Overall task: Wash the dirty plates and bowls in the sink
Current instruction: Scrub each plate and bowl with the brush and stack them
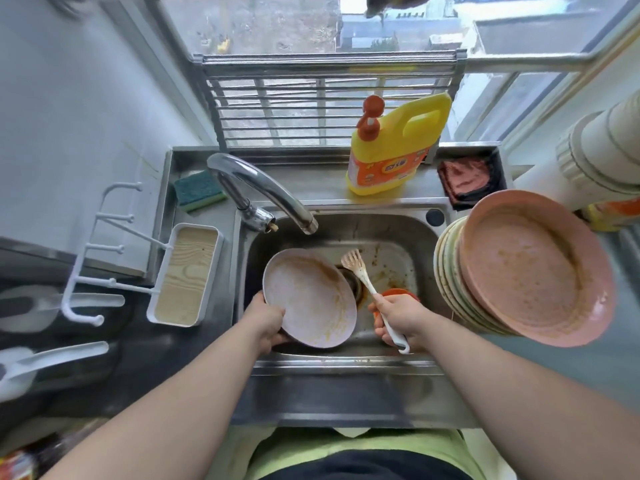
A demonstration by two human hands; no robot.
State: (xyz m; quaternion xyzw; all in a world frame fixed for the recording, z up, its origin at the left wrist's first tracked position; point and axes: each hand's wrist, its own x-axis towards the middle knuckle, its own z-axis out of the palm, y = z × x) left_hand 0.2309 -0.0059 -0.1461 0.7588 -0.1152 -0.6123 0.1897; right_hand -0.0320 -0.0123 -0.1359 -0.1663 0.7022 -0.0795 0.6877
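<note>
The biggest risk sits to the right of the right hand (398, 318): the stack of dirty plates (519, 268) on the tabletop leans toward the sink (346, 362), its pink top plate tilted over the rim. A knock from the right forearm while scrubbing could send it sliding into the basin. The second risk is the pale plate (310, 297) itself. The left hand (266, 322) holds it only by the near-left edge, fingers curled under the rim and thumb on top, so the plate juts up and away from them, tilted over the drain. Once it is wet or soapy, a hard push from the brush could twist it out of that one-sided hold. The tap (263, 192) is not running, so dried sauce may resist and invite that harder push.

The right hand is wrapped closed round the white handle of a scrubbing brush (363, 277), whose head points away from the fingers, beyond the plate's right edge and, as far as the view shows, not touching it. An orange item (398, 293) lies in the basin just behind the right fingers, mostly hidden; it may be a bowl.
</note>
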